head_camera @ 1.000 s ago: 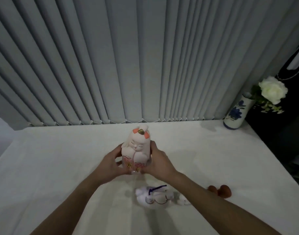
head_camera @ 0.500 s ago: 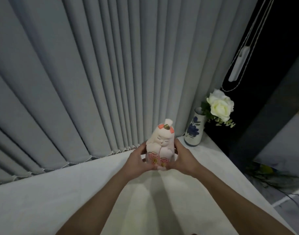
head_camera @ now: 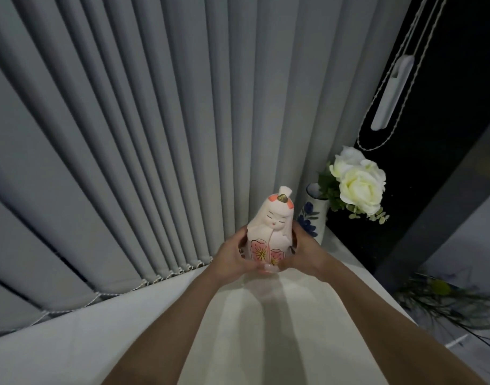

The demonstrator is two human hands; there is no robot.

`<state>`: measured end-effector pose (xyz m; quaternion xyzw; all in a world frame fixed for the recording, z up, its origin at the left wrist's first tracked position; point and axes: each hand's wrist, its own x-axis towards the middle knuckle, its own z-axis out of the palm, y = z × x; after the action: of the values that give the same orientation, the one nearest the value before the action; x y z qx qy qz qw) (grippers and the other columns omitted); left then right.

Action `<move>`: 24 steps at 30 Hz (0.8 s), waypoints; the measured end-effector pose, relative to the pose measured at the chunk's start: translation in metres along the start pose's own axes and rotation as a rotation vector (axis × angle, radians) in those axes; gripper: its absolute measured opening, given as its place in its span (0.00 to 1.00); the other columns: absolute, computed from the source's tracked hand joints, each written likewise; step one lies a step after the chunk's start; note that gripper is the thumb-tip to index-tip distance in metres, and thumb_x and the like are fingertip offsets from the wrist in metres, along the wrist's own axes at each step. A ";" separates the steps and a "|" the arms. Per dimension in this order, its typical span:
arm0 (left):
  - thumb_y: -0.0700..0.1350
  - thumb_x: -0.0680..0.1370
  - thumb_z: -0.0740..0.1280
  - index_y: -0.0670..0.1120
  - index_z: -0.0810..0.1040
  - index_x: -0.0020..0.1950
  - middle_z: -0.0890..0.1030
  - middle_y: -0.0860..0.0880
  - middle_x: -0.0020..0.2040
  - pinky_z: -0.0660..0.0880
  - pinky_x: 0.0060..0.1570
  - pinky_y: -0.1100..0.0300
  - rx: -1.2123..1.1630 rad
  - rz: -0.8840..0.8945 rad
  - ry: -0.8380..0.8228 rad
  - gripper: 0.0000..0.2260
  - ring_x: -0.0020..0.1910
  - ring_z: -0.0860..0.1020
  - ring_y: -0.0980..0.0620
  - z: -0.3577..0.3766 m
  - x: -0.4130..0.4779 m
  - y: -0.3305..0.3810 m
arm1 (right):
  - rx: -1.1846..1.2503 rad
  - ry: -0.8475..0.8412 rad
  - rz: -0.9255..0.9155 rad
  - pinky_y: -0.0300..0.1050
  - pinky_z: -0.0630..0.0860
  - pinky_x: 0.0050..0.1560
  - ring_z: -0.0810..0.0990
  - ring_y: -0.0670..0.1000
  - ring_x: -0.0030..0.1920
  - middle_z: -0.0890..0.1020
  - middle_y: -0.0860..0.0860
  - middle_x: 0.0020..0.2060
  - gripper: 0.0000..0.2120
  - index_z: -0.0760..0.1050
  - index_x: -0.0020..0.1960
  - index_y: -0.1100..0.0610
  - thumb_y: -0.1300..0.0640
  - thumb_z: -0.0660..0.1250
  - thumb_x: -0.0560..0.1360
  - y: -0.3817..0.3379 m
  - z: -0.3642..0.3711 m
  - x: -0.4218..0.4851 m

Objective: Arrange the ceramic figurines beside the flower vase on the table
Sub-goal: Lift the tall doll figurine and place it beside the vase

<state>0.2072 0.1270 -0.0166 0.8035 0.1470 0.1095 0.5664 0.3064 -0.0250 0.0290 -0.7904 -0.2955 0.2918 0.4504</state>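
Both hands carry a figurine toward the vase.

The left hand (head_camera: 232, 255) and right hand (head_camera: 303, 252) clasp the lower body of the white ceramic figurine (head_camera: 270, 232) from either side, upright, at the far end of the tabletop (head_camera: 266, 329), just beside the blue-flowered vase (head_camera: 312, 215) with white roses (head_camera: 357, 182). I judge it not yet released; no other figurine shows by the vase.
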 end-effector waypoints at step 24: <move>0.50 0.66 0.77 0.54 0.53 0.75 0.72 0.58 0.63 0.69 0.59 0.65 0.093 -0.119 -0.148 0.44 0.66 0.70 0.54 -0.005 -0.005 0.000 | 0.012 0.025 0.100 0.46 0.72 0.60 0.69 0.54 0.68 0.70 0.55 0.67 0.48 0.51 0.74 0.55 0.71 0.75 0.63 0.000 0.018 0.004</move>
<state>0.2013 0.1298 -0.0150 0.8247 0.1575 0.0090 0.5431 0.2963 -0.0120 0.0209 -0.8050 -0.2482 0.3058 0.4437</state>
